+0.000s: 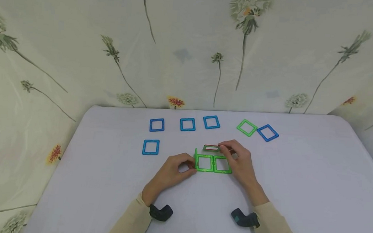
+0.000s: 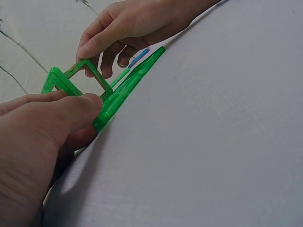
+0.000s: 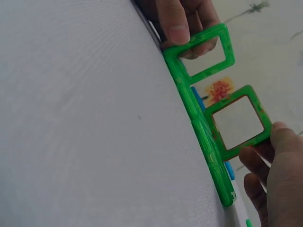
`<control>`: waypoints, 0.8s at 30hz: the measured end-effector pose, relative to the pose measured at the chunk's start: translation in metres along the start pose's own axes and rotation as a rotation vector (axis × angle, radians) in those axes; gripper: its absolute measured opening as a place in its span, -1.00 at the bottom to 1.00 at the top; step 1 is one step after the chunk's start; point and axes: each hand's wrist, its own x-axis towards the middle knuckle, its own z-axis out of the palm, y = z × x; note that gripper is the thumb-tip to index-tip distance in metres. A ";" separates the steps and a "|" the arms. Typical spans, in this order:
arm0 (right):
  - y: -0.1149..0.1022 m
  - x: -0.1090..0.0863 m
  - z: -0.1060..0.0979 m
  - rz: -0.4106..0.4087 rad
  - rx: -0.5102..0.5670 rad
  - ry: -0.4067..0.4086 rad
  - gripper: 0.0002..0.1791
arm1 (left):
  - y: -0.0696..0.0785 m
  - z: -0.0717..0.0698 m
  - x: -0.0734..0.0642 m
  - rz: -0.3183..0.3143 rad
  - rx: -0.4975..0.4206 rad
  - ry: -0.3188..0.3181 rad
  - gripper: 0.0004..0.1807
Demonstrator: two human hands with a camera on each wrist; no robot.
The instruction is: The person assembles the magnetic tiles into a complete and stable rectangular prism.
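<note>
Two green square magnetic tiles lie flat edge to edge, the left tile (image 1: 204,170) next to the right tile (image 1: 222,171). At the left end an upright green tile (image 3: 207,73) stands on edge. My left hand (image 1: 173,171) pinches this upright tile low down, between thumb and fingers. Another green tile (image 3: 258,106), with reddish inner edges, is held by a corner in my right hand (image 1: 241,166). It is raised at the far side of the flat pair; whether it touches them I cannot tell. The right hand partly covers the right flat tile.
Beyond the hands lie several blue square tiles, among them a near-left one (image 1: 150,153) and a far-right one (image 1: 267,140). A loose green tile (image 1: 246,134) lies beside that far-right one. The white table (image 1: 104,197) ends at a flowered cloth backdrop (image 1: 191,42).
</note>
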 end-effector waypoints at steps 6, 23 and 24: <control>-0.001 0.000 0.002 0.000 -0.004 0.006 -0.78 | 0.002 -0.001 0.000 -0.006 0.008 -0.002 -0.75; -0.003 -0.001 0.004 -0.020 -0.010 -0.016 -0.80 | 0.000 0.000 0.000 0.000 0.000 0.003 -0.76; -0.003 -0.001 0.004 -0.019 -0.009 -0.019 -0.80 | 0.000 0.000 0.000 -0.001 0.002 0.003 -0.76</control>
